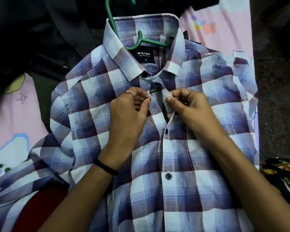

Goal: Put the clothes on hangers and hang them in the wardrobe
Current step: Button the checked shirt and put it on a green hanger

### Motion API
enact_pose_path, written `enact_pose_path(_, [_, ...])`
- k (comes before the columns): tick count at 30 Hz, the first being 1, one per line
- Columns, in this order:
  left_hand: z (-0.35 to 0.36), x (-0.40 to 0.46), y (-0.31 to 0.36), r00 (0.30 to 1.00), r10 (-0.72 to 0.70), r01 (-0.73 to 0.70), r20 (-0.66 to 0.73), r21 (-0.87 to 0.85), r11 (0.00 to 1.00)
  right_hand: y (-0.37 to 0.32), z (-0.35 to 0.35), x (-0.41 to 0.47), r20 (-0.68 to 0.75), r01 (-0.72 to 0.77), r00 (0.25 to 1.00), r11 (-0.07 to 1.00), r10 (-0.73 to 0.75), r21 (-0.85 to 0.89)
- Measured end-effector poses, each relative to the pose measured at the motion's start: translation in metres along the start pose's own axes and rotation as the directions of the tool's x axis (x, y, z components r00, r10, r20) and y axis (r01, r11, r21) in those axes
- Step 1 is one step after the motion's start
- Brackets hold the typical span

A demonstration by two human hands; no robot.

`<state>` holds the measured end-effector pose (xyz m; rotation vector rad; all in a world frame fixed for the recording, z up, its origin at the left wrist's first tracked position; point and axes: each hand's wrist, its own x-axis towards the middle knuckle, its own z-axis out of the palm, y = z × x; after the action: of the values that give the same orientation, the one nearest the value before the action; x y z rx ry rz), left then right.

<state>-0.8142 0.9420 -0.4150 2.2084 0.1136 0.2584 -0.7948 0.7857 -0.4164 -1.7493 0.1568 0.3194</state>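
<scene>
At the far left a pink printed bedsheet [15,118] covers the surface, with dark clothes [32,39] heaped across its upper left part. A red cloth [40,211] shows at the lower left, partly under one sleeve of the shirt.

The checked shirt [182,190] lies flat on the sheet, front side up, and fills most of the view. Its long axis runs straight away from the person: the collar points to the top of the view and the hem comes toward the bottom edge. Its checks are blue, maroon and white. A black neck label [144,55] reading "KILLER" and "M" sits inside the collar.

A green plastic hanger [137,42] is inside the shirt, its hook [110,7] sticking out above the collar and curving left; a small piece of green also shows in the gap of the placket.

The left hand [127,114] pinches the left edge of the placket just below the collar, fingers curled. A black band [105,166] circles that wrist. Lower on the placket two dark buttons [168,175] are fastened.

The right hand [187,106] pinches the opposite placket edge, fingers curled, close beside the left hand, a ring [189,91] on one finger.

At the far right a dark floor [278,97] borders the sheet, with a floral cloth [281,174] at the lower right.
</scene>
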Motion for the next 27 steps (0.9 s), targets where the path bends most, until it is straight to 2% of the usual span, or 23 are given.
enact_pose_path(2, [-0.002,-0.002,0.003,1.0,-0.012,0.013,0.013,-0.057,0.998,-0.004,-0.005,-0.001,0.069,-0.041,0.997,0.995,0.034,0.09])
enact_pose_path(4, [-0.004,-0.005,0.005,0.999,-0.03,0.031,0.015,-0.116,0.993,-0.007,-0.007,-0.001,0.102,-0.046,0.994,0.993,0.035,0.106])
enact_pose_path(10, [-0.003,-0.009,0.008,1.0,-0.024,0.022,-0.006,-0.188,0.982,-0.01,-0.002,-0.002,0.093,0.015,0.995,0.993,-0.026,0.118])
enact_pose_path(16, [0.002,-0.01,0.008,1.0,0.001,0.004,0.021,-0.226,0.974,-0.006,0.002,0.0,0.133,0.024,0.989,0.97,-0.058,0.244])
enact_pose_path(19, [0.005,-0.009,0.008,0.994,-0.077,0.096,0.071,-0.312,0.945,-0.006,0.002,-0.001,0.126,0.022,0.99,0.958,-0.06,0.285])
enact_pose_path(23, [0.006,-0.007,0.009,0.966,-0.207,0.255,0.154,-0.447,0.858,-0.006,0.005,-0.001,0.14,0.016,0.988,0.952,-0.061,0.306])
enact_pose_path(27, [0.006,-0.006,0.009,0.954,-0.231,0.298,0.191,-0.517,0.802,-0.008,0.008,-0.001,0.135,0.04,0.987,0.955,-0.083,0.295])
